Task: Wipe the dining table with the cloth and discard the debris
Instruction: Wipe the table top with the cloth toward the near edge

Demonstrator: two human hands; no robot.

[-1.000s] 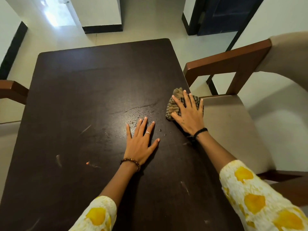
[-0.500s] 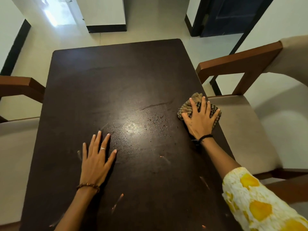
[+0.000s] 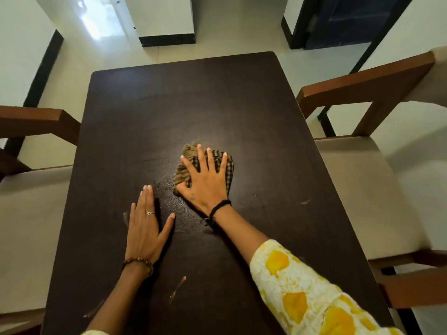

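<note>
Cloth (image 3: 219,163) lay bunched mid-table (image 3: 254,112), right hand (image 3: 205,180) flat on it, fingers spread, pressing. Left hand (image 3: 145,228) lay flat and empty on the bare top. Cloth looked soft, light, floppy; best pressed from above or pinched at a fold.

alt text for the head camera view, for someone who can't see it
A right hand presses a checked cloth flat on a dark dining table, beside the left hand resting flat. Cushioned wooden chairs flank the table.
</note>
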